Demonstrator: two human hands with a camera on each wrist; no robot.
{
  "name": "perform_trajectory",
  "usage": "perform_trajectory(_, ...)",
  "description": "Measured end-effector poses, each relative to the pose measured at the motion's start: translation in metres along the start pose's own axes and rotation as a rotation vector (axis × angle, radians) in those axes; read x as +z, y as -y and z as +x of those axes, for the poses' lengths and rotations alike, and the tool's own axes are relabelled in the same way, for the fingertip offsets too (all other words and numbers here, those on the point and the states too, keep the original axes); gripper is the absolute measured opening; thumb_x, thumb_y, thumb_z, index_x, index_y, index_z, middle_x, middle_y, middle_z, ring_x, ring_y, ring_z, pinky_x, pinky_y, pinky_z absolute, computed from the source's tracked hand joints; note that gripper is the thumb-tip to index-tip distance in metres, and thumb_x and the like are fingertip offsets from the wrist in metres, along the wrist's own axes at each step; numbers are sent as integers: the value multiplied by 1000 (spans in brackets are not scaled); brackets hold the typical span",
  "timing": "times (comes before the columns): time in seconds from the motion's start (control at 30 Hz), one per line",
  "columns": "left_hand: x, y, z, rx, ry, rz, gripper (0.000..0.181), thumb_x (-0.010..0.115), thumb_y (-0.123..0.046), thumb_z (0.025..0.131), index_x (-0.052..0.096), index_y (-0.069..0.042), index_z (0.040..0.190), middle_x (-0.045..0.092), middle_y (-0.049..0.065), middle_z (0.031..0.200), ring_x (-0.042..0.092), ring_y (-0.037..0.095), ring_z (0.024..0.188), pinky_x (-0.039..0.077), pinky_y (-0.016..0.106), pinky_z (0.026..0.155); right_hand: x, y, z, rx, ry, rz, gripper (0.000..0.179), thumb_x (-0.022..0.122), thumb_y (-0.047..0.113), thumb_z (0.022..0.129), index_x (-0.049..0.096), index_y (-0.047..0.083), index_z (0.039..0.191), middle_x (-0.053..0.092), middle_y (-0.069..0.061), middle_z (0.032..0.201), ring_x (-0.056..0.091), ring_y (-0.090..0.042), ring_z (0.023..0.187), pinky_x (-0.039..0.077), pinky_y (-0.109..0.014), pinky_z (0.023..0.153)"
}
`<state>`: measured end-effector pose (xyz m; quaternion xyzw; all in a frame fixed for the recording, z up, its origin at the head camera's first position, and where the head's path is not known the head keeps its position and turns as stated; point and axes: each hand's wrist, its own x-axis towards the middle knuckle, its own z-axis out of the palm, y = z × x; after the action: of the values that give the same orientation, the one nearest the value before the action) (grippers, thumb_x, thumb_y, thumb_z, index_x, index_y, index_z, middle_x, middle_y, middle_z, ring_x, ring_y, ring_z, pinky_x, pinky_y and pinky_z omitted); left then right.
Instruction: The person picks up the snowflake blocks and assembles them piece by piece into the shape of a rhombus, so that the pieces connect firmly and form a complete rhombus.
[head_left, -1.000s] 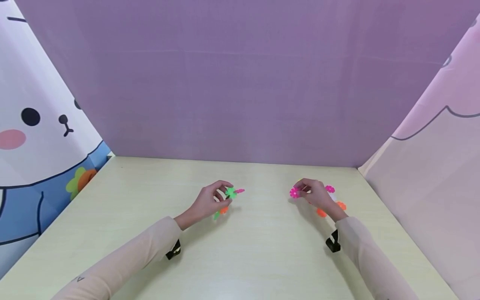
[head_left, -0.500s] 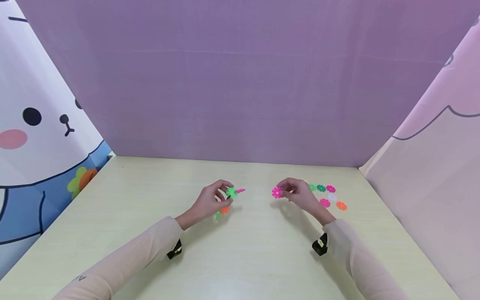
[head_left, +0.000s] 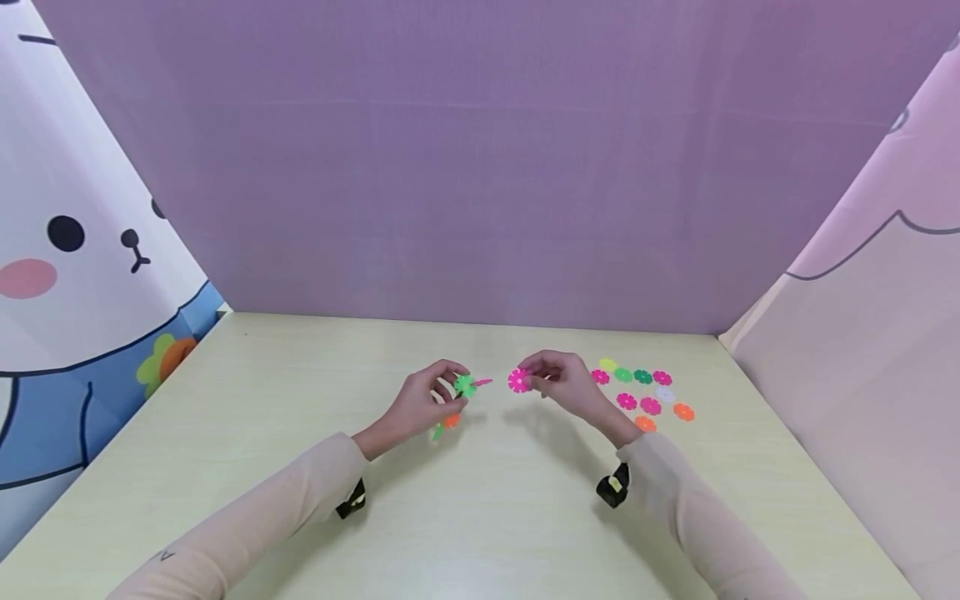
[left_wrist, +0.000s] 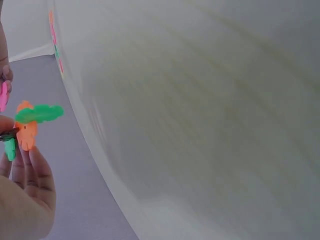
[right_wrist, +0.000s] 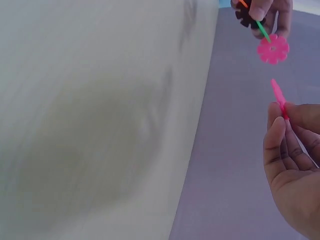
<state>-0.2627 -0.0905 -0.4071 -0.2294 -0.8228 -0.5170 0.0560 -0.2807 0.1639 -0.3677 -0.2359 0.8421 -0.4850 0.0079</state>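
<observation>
A scalloped pink disc [head_left: 518, 381] with a pale centre is pinched by the right hand [head_left: 564, 385]. At the disc's nine o'clock, the left hand [head_left: 418, 400] pinches a cluster [head_left: 466, 386] of joined green, orange, pink and dark discs. The right hand has moved toward nine o'clock, uncovering loose discs [head_left: 650, 406] at its three o'clock. Fingers partly hide disc and cluster.
</observation>
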Motion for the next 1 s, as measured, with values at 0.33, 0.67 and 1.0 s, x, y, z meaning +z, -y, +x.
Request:
perform_trajectory(0.33,1,-3,0,-2,-1,9,36,72,-6,75,59,-15,108,61,4,88,59,11,67,48,23,51,10,41,-3,-29,26,10,19,59,-6,83,61,-11,101,64,-27,89,60,-26,73,49,-20,57)
perform_trajectory(0.67,1,-4,0,15,-14,9,35,72,-5,75,60,-14,107,61,6,87,59,13,67,48,22,52,15,45,-1,-48,38,20,18,59,-6,82,62,-11,100,64,-27,89,60,-37,77,48,-17,57)
perform_trajectory(1.0,1,-6,-1,-1,-19,-15,34,72,-5,75,62,-10,108,64,9,85,60,15,70,50,23,59,18,47,0,-57,11,-1,17,58,-9,81,62,-12,98,65,-26,88,61,-30,76,49,-16,62)
